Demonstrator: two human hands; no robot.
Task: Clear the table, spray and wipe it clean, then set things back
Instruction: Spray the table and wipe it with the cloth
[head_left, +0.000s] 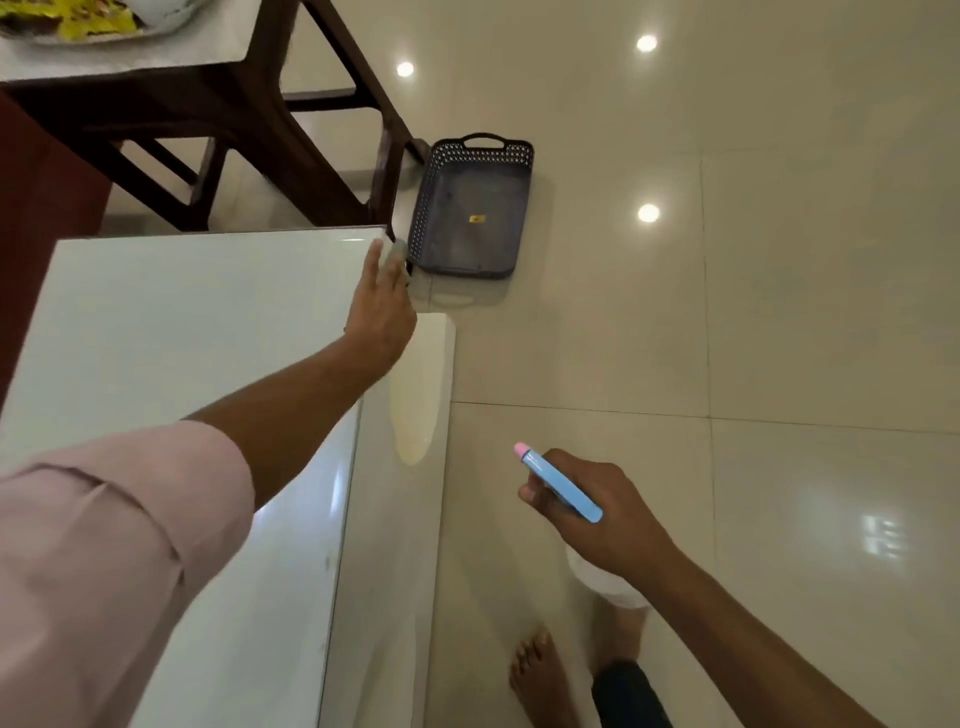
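Observation:
The white glass-topped table (171, 332) fills the left of the view, its top bare. My left hand (382, 306) reaches over its far right corner with fingers stretched out, touching a small grey-green object (399, 250) at the table's edge. My right hand (587, 509) hangs over the floor to the right of the table and grips a blue marker-like tube with a pink cap (561, 486). A dark perforated plastic basket (470, 205) sits on the floor beyond the table corner, holding only a small yellow scrap (477, 219).
A dark wooden table (218, 104) stands at the back left, with a plate of yellow-wrapped items (78, 21) on its top. Glossy cream floor tiles (779, 312) spread to the right. My bare feet (540, 675) stand beside the white table.

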